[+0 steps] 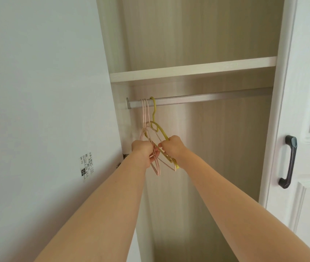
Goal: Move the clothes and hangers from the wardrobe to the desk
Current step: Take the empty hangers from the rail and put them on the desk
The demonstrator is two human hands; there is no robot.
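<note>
Metal rail (207, 98) (hangers (154, 110) hooked), shelf (197, 69) above

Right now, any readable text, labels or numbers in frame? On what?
"02": white digits in a black box on the sticker on the left panel, turned sideways.
"150": likely the end of the sticker's largest line; the characters before it are blurred.
Remaining sticker lines: too small and blurred to read.
No text visible on the pink hangers, yellow hanger, rail or door handle.
</note>
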